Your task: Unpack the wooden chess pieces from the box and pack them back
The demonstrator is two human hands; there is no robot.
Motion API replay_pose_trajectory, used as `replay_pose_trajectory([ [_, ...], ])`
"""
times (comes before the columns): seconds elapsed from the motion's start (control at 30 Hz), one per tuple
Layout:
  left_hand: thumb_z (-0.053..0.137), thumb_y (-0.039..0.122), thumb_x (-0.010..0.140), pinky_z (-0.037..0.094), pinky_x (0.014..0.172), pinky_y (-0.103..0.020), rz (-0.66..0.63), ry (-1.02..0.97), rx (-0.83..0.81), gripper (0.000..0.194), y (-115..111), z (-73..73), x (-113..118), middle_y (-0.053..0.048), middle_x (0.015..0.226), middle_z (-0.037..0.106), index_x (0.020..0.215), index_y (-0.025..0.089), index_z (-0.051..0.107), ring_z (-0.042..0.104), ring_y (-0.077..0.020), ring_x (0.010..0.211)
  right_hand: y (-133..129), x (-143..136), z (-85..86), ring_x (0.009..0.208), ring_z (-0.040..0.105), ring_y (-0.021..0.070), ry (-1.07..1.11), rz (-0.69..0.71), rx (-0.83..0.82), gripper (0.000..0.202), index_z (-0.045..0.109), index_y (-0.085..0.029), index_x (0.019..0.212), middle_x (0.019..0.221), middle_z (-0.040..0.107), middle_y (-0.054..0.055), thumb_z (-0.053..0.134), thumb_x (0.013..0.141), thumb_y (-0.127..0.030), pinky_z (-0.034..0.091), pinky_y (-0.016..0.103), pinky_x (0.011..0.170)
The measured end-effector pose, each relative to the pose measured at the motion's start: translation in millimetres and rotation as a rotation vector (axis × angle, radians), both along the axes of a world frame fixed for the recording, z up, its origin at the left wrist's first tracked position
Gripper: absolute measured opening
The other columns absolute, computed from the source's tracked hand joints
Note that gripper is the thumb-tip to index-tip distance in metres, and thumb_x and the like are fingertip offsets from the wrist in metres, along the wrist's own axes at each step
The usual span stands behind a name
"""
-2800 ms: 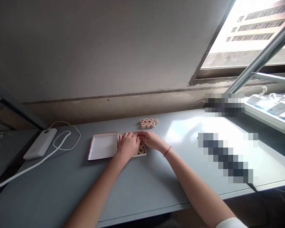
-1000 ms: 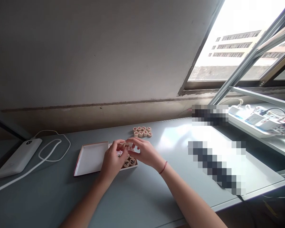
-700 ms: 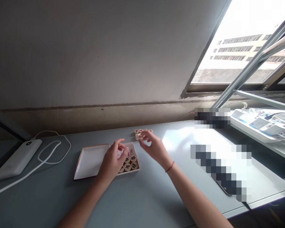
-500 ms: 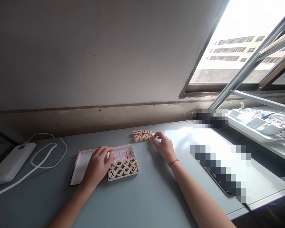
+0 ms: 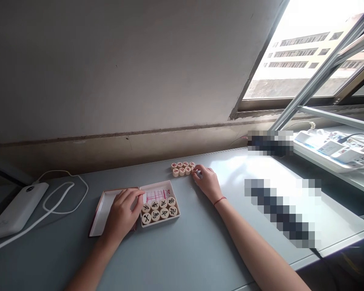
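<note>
My right hand (image 5: 208,182) is at the right end of a small block of xiangqi pieces (image 5: 182,171) with red characters, set in two rows on the table. Its thumb and fingers pinch the end piece of the front row, which they partly cover. Lower left, my left hand (image 5: 125,208) lies over the seam between an open white box (image 5: 160,223) and its lid (image 5: 101,220), fingertips gripping the box's left edge. Inside the box, two rows of pieces with black characters (image 5: 164,213) lie below a strip of paper with pink lines (image 5: 156,196).
A white power bank (image 5: 21,208) with a looped white cable (image 5: 71,186) lies at the left. Pixelated dark items lie on the right side of the grey table (image 5: 182,258). A metal frame (image 5: 312,81) and a cluttered white tray (image 5: 336,159) stand farther right, by the window.
The view has shifted slightly. My right fingers have drawn in against the front row, and its end piece now sits in line there. My left hand stays at the box.
</note>
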State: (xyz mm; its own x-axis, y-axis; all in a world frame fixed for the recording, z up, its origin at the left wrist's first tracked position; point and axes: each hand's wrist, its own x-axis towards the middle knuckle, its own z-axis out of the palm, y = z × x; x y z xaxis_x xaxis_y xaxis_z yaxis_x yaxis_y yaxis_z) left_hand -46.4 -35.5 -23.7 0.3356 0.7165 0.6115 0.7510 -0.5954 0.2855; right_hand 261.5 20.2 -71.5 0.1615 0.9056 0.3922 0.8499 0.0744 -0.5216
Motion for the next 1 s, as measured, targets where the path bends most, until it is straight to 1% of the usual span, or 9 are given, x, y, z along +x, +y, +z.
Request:
replay_pose_trajectory([
  [0.13,0.046,0.017,0.090,0.047,0.082,-0.031,-0.003,0.001,-0.015,0.014,-2.9,2.2,3.0,-0.002,0.087,0.066,0.092,0.020,0.060,0.062,-0.0173,0.088,-0.3,-0.1,0.7,0.083,0.056,0.0237,-0.033,0.001,-0.003,0.016,0.060,-0.023,0.093,0.087,0.070,0.004,0.054,0.079,-0.024,0.042,0.031,0.071],
  [0.43,0.047,0.020,0.090,0.047,0.080,-0.029,-0.023,0.005,-0.044,0.014,-1.2,3.2,4.9,-0.001,0.086,0.067,0.092,0.021,0.060,0.063,-0.0167,0.085,2.5,1.7,0.6,0.079,0.054,0.0220,-0.057,0.027,0.013,0.012,0.059,-0.023,0.091,0.083,0.068,0.004,0.051,0.082,-0.024,0.041,0.030,0.069],
  [0.6,0.045,0.023,0.090,0.047,0.076,-0.029,-0.020,0.042,-0.102,0.017,-0.5,1.0,3.5,-0.001,0.085,0.068,0.089,0.021,0.062,0.063,-0.0168,0.082,2.7,3.4,-1.6,0.081,0.055,0.0211,-0.065,0.041,0.028,0.015,0.060,-0.023,0.094,0.094,0.067,0.006,0.051,0.082,-0.025,0.043,0.031,0.073],
  [0.7,0.044,0.024,0.090,0.047,0.076,-0.030,-0.004,0.053,-0.127,0.019,-1.0,1.5,3.5,-0.002,0.084,0.068,0.087,0.021,0.063,0.064,-0.0177,0.082,0.9,3.7,-2.5,0.080,0.056,0.0203,-0.042,0.053,0.043,0.023,0.059,-0.021,0.102,0.100,0.065,0.008,0.051,0.082,-0.027,0.044,0.033,0.075],
  [0.77,0.044,0.024,0.090,0.047,0.077,-0.030,0.009,0.055,-0.134,0.019,-1.3,2.5,3.6,-0.002,0.084,0.068,0.087,0.021,0.063,0.064,-0.0181,0.083,-0.3,3.3,-2.5,0.079,0.056,0.0201,-0.022,0.061,0.041,0.027,0.059,-0.020,0.106,0.100,0.064,0.008,0.050,0.082,-0.028,0.044,0.033,0.076],
  [1.0,0.044,0.021,0.090,0.047,0.077,-0.031,0.016,0.064,-0.147,0.019,-1.8,2.7,2.6,-0.002,0.085,0.068,0.088,0.021,0.062,0.063,-0.0177,0.083,-1.5,1.7,-3.8,0.079,0.056,0.0204,0.088,0.066,0.020,0.029,0.057,-0.020,0.106,0.099,0.065,0.008,0.048,0.082,-0.033,0.045,0.035,0.076],
])
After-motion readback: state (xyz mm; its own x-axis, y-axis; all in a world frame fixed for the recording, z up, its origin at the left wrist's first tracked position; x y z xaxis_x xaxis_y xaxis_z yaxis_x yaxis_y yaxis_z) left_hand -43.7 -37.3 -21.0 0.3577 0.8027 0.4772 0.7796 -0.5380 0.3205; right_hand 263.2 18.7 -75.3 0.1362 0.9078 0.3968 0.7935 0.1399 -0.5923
